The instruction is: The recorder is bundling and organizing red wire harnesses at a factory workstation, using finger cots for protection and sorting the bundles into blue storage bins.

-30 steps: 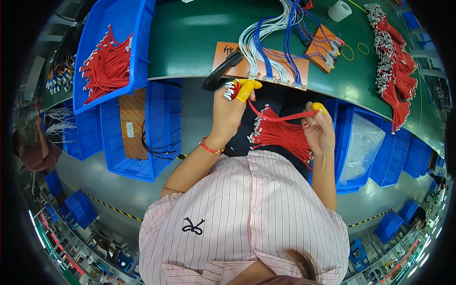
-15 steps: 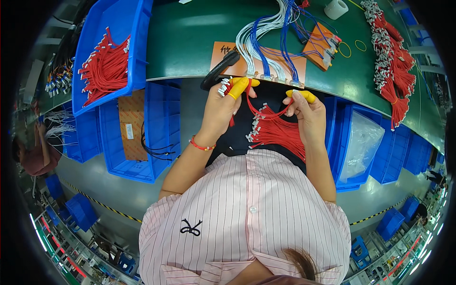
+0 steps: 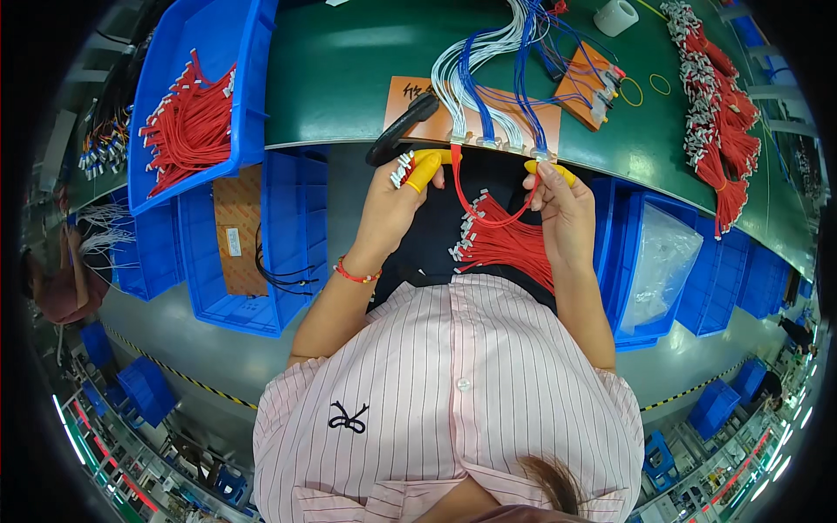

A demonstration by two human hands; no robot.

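Note:
A red wire [image 3: 464, 209] hangs in a loop below the front edge of a test board [image 3: 501, 131]. Its left end meets a socket there, and its other end is in the fingers of my right hand [image 3: 565, 205], up against the rightmost socket. Closed around several short red wires with white connectors [image 3: 403, 170], my left hand [image 3: 392, 202] has its yellow-covered fingertips beside the left end of the loop. Yellow finger cots cover fingertips on both hands. On my lap, below the hands, lies a pile of red wires [image 3: 506, 240] with white ends.
White and blue wires [image 3: 475, 61] run back from the board over the green table [image 3: 349, 52]. A black handle-like piece [image 3: 403, 129] stands at its left. Blue bins [image 3: 248, 113] flank me, the left one holding red wires. More red bundles [image 3: 724, 122] lie at right.
My left hand has drawn back a little to the left from the wire's left end. My right fingers have moved slightly up to the right socket, and the loop hangs lower and more evenly.

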